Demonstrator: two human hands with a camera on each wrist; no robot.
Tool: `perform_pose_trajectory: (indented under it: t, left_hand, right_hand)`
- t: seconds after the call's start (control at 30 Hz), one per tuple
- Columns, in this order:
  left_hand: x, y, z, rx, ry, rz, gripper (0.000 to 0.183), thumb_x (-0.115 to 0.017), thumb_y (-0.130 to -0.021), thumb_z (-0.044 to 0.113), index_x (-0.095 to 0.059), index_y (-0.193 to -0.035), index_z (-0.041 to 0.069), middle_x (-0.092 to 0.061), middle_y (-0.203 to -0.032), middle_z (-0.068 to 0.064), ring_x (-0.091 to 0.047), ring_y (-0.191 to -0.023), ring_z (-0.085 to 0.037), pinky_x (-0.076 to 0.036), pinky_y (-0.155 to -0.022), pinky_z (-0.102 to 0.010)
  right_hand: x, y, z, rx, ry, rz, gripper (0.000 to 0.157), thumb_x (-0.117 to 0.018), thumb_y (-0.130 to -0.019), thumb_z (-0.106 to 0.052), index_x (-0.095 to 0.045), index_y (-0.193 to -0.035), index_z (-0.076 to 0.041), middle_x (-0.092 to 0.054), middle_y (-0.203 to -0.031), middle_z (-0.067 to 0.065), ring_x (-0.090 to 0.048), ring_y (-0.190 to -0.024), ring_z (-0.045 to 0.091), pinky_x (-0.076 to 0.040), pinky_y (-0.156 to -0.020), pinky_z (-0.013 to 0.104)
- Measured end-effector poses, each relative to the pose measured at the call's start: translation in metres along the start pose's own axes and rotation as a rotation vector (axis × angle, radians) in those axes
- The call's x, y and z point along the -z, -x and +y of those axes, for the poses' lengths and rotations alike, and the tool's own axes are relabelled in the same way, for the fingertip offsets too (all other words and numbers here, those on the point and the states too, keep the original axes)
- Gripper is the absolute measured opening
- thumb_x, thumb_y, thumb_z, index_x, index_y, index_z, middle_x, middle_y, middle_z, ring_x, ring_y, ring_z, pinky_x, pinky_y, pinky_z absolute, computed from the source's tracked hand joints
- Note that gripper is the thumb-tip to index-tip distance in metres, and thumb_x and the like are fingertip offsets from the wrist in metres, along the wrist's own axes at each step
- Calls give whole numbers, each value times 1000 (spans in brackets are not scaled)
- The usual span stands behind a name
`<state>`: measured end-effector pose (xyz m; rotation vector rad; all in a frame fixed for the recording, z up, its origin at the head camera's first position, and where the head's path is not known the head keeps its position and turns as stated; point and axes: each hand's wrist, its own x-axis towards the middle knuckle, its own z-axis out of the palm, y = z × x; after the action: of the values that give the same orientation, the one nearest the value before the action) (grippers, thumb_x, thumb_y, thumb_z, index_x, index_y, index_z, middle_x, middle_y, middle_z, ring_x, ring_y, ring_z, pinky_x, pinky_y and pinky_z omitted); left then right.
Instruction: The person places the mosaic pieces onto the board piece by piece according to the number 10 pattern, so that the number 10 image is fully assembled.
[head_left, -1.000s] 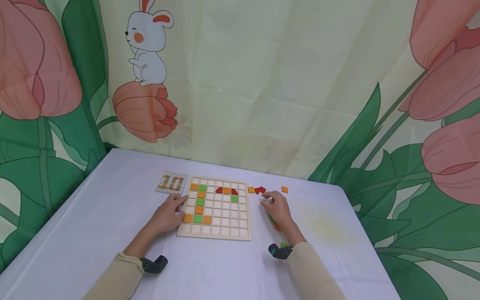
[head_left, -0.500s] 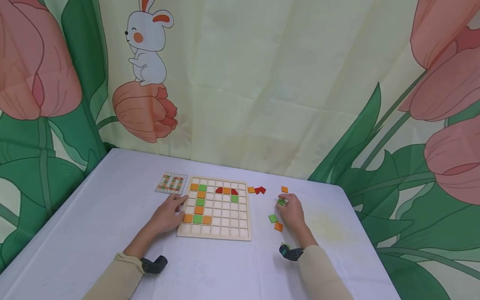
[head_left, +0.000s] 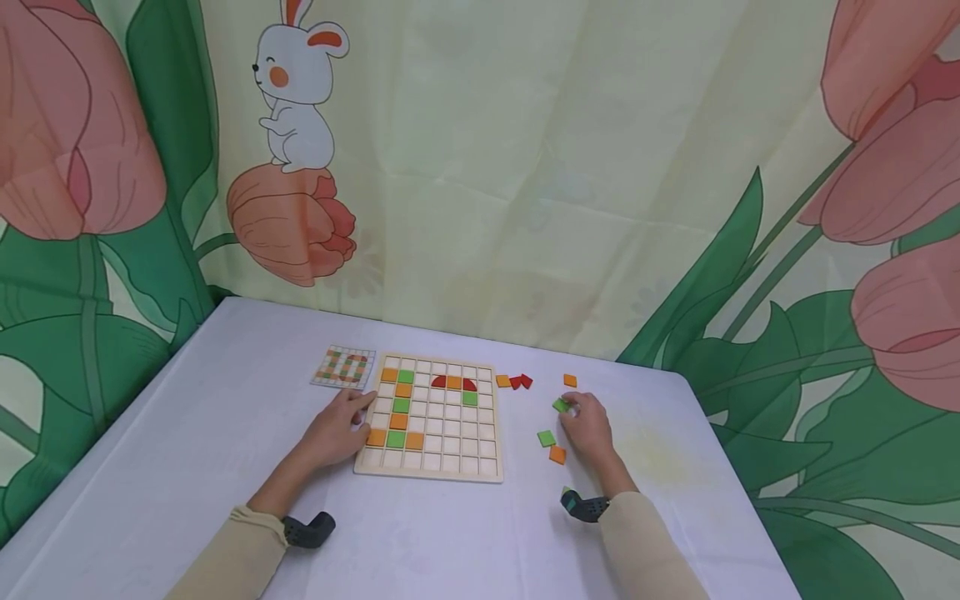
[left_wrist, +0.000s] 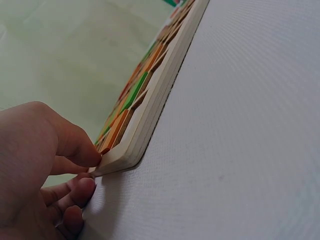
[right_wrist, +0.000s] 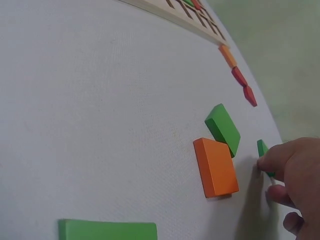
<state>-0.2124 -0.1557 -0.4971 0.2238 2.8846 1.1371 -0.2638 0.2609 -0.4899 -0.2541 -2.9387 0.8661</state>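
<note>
A light wooden grid board [head_left: 450, 442] lies on the table with orange and green square tiles and two red rounded pieces set in its cells. My left hand [head_left: 335, 427] holds the board's left edge; in the left wrist view its fingers [left_wrist: 80, 147] are at the corner. Right of the board, my right hand [head_left: 588, 425] has thumb and fingertips on a green tile [head_left: 560, 405], pinching it close over the cloth. That tile is partly hidden behind a finger in the right wrist view. A loose green tile [right_wrist: 223, 130] and an orange tile [right_wrist: 216, 167] lie nearby, touching.
A small patterned card [head_left: 344, 367] lies beside the board's upper left. An orange tile [head_left: 502, 381] and two red pieces [head_left: 521, 382] sit off its upper right corner. Another orange tile [head_left: 570, 381] lies farther right. A green tile [right_wrist: 107, 231] is near my right wrist.
My right hand has moved right, away from the red pieces, and now has the green tile at its fingertips. The left hand stays at the board.
</note>
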Motion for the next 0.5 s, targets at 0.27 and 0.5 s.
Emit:
perform_pose_trajectory:
  t: [0.27,0.5]
  left_hand:
    - [-1,-1,-3,-7,6,6,58,-59,-85,10,-48,-141,3,-46,-99,-8,-43,-78,-16,-35,-59,-26]
    - [-2,-1,-5,-11,5,7,58,-60,-85,9,-48,-141,3,-45,-97,-7,-43,-78,-16,-34,-58,-25]
  right_hand:
    - [-2,2,-1,-9,-26,-11,33,-61,-87,-9,-63,-120,-6,-60,-119,14,-52,-108,29,-47,-97,46]
    - [-6,4,-7,-5,-68,-23,32,-64,-86,-12,-64,-118,-9,-60,-118,10,-51,-104,25,-48,-91,39]
